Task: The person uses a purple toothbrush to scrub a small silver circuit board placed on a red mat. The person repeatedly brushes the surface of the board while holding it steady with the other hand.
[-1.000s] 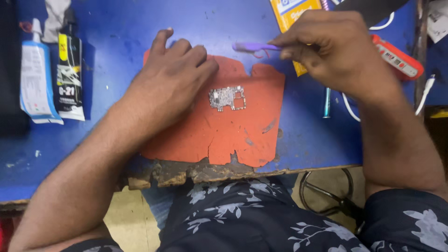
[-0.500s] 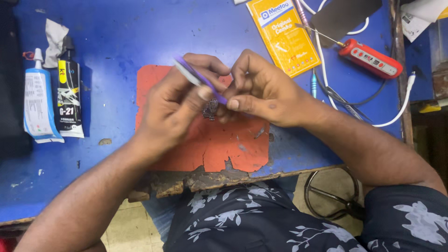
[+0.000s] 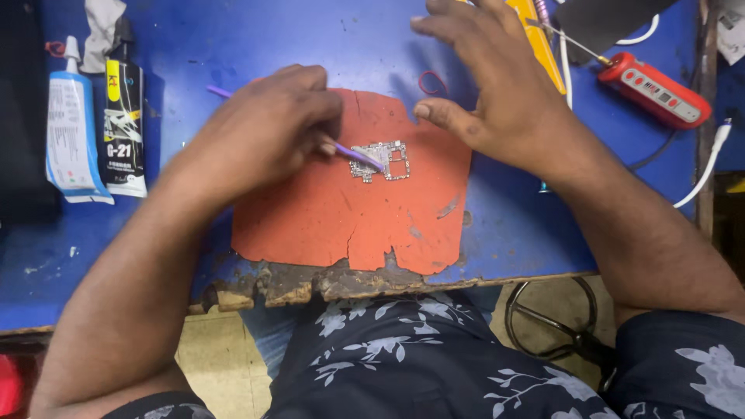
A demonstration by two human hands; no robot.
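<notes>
My hands have parted: left hand [image 3: 264, 132] pinches the purple tool [image 3: 353, 154] on the thin, fragile circuit board [image 3: 382, 161]; right hand [image 3: 489, 85] hovers open

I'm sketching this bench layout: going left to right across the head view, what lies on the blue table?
White-and-blue tube → black glue tube → left hand holding a purple tool → small circuit board on the orange mat → right hand → red handheld tool.

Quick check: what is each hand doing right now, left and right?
Left hand: closed on a purple tool, tip on the small circuit board.
Right hand: open, fingers spread, holding nothing, above the orange mat.
</notes>
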